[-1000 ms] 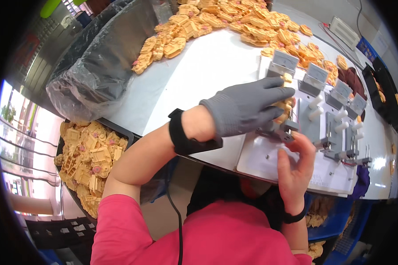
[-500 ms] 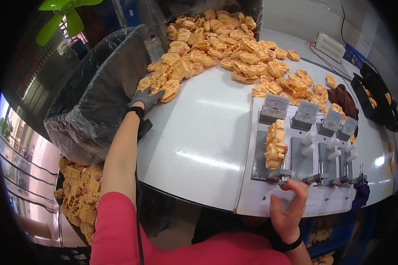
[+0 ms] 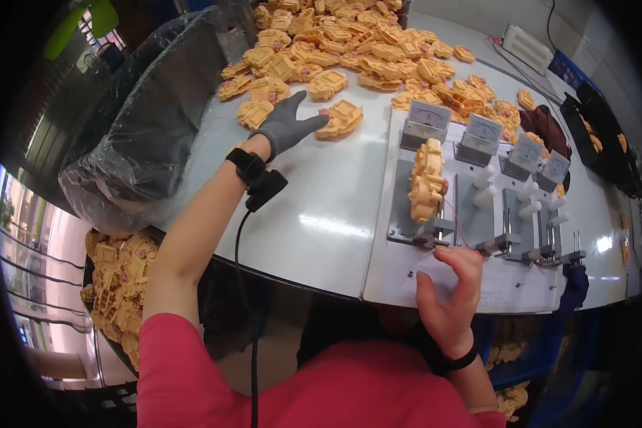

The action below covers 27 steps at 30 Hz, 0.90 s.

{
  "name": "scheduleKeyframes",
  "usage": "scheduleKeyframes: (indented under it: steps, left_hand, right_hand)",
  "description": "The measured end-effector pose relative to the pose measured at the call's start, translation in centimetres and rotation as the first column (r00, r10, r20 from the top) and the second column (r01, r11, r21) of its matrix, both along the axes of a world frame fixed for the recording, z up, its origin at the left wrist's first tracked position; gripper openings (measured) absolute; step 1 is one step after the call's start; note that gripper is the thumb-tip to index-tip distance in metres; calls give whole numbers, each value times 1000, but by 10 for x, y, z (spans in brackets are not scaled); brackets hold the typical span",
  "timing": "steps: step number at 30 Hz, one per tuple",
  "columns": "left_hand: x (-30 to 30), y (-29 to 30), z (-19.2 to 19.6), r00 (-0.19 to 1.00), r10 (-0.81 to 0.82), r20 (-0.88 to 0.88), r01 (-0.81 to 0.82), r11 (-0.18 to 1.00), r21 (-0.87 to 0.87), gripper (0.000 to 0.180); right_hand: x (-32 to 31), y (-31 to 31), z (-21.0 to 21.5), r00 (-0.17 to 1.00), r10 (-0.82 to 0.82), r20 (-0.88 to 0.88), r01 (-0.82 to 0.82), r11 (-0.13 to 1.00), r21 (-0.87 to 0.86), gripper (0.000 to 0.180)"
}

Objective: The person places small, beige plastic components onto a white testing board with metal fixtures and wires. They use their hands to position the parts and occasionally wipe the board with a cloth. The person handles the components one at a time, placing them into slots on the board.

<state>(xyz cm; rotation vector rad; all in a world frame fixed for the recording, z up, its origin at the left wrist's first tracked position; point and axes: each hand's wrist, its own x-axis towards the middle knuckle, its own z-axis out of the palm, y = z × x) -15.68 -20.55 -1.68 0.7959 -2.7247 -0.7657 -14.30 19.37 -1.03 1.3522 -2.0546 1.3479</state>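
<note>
My left hand (image 3: pixel 289 128), in a grey glove, is over the white table with fingers spread. Its thumb side reaches the edge of a yellow plastic housing (image 3: pixel 344 118) with a small pink piece on it. Other loose yellow housings lie beside its fingers. My bare right hand (image 3: pixel 449 296) is at the front of the test fixture (image 3: pixel 399 282), thumb and index apart. Its index fingertip is at the grey slide block (image 3: pixel 435 230) of the leftmost station. A yellow housing (image 3: pixel 426 182) stands upright on that station, below a panel meter (image 3: pixel 426 121).
A large heap of yellow housings (image 3: pixel 378 53) covers the table's back. A plastic-lined bin (image 3: pixel 132 135) stands left, above more housings (image 3: pixel 118 285). Further meters (image 3: pixel 481 135) and white pegs (image 3: pixel 484 187) line the fixture. A cable hangs from my left wrist. Black trays (image 3: pixel 606 146) sit far right.
My left hand has moved right from the heap's left edge, and several housings now lie spread nearer to it. The view has shifted; my right hand stays at the same station.
</note>
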Motion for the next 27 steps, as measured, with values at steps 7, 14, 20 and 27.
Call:
scheduleKeyframes:
  steps: [7,14,20,27]
  left_hand:
    - [51,35,35,963,17,269,44,975,-220,83]
    - [107,67,53,857,210,471,-60,947,-315,87]
    - [159,86,10,914,128,384,-53,978,-200,80]
    - [163,99,4,992,124,26,-126,987,99,61]
  right_hand:
    - [-5,-3,-1,1000,29,-11,-30,996,-78,45]
    - [-3,1,-5,1000,20,-18,-21,998,-55,40]
    - [-1,2,-4,997,70,-14,-71,995,-64,37]
    - [-1,19,3,979,196,61,-183,968,-171,33]
